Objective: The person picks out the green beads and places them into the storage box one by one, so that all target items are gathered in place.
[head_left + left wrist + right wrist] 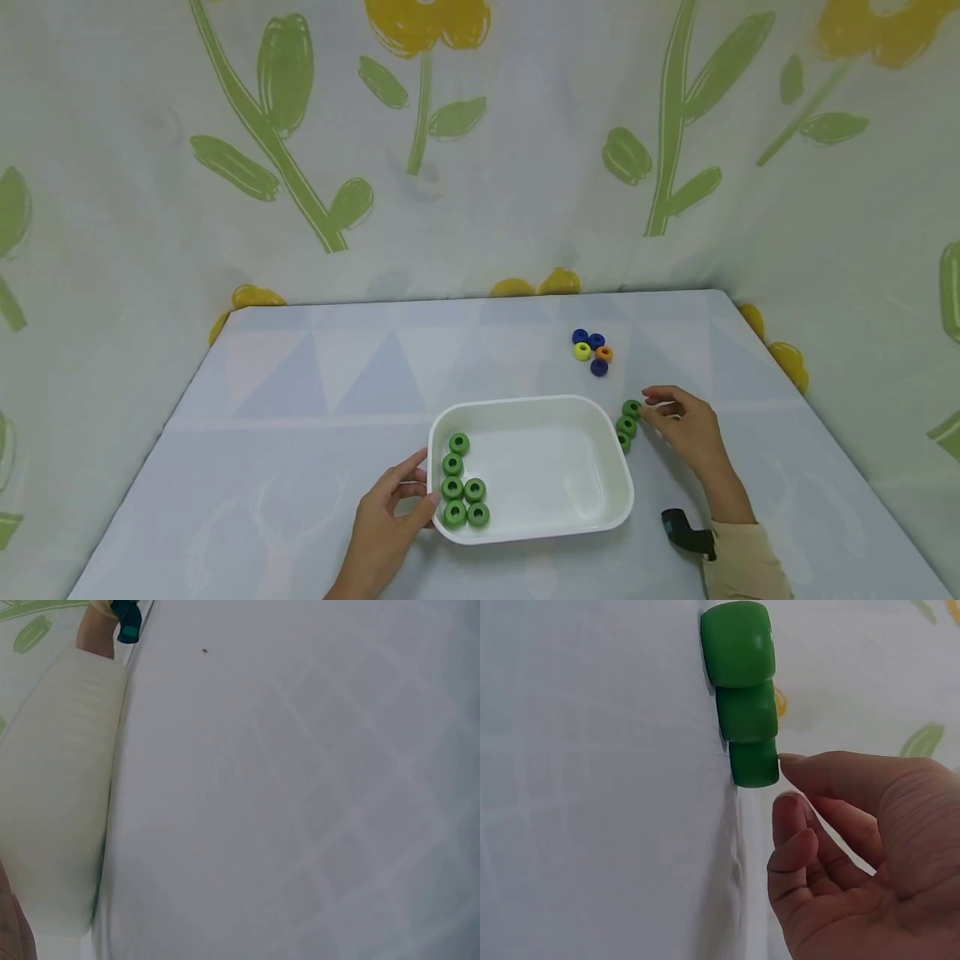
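Observation:
A white tray (540, 533) stands on the table with several green beads (452, 488) along its left side. My left hand (386, 521) grips the tray's left edge, its thumb at the rim and its fingers against the outer wall. Just off the tray's right end, three more green beads (626, 427) sit in a row on the table. My right hand (686, 429) is at the far end of that row, thumb and fingers apart. In the right wrist view, the thumb tip (791, 759) is at the nearest bead (754, 762); whether it touches cannot be told.
Farther back on the table lies a small group of beads: blue ones (597, 341), a yellow one (582, 352), an orange one (603, 354) and a dark purple one (599, 367). A curtain (525, 208) with printed flowers hangs behind the table (300, 467).

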`<state>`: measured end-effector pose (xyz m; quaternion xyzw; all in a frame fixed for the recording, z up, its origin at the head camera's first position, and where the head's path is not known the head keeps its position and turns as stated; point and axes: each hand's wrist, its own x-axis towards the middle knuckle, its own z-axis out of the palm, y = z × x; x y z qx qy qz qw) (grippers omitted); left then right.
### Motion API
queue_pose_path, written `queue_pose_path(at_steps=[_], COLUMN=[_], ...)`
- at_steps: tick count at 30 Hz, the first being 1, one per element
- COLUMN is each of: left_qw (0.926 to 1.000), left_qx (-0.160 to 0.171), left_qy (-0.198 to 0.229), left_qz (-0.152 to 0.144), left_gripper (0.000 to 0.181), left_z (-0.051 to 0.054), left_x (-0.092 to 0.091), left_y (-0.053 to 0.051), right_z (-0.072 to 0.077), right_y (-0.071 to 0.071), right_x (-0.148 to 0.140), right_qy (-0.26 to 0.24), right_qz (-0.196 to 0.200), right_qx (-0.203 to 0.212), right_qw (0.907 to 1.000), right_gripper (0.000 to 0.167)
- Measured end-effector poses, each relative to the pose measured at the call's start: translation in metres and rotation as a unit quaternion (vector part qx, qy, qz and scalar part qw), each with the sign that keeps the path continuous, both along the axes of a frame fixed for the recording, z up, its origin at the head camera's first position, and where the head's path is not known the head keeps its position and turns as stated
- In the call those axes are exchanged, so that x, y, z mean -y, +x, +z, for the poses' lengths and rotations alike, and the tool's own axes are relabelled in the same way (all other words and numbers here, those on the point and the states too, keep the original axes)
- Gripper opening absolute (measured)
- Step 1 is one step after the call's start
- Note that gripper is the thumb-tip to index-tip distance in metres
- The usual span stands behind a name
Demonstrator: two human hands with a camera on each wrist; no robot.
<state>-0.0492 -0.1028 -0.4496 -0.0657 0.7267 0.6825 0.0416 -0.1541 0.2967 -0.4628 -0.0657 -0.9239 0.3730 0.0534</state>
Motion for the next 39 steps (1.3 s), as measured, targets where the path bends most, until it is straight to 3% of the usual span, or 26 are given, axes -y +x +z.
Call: queue_pose_path(at_steps=[9,20,30,39], left_qw=[1.0000,0.9999,0.9998,0.9997], left_qx=[0.006,0.014,0.019,0.023], left_qy=[0.004,-0.001,-0.001,-0.001], left_qz=[0.001,0.003,0.006,0.006], left_gripper=[0.057,0.057,0.057,0.057], left_z=[-0.001,-0.002,-0.002,-0.002], left_x=[0.000,-0.001,-0.002,-0.001], left_y=[0.000,0.000,-0.001,0.000], right_z=[-0.004,-0.010,-0.009,-0.006], right_y=[-0.002,-0.003,-0.004,-0.004], right_x=[-0.001,0.001,0.002,0.004], right_qy=[0.005,0.038,0.052,0.050], right_qz=[0.015,0.024,0.030,0.017], right_qx=[0.039,0.028,0.007,0.015], right_qw=[0.9991,0.9986,0.9982,0.9985], right_gripper=[0.039,0.038,0.036,0.039])
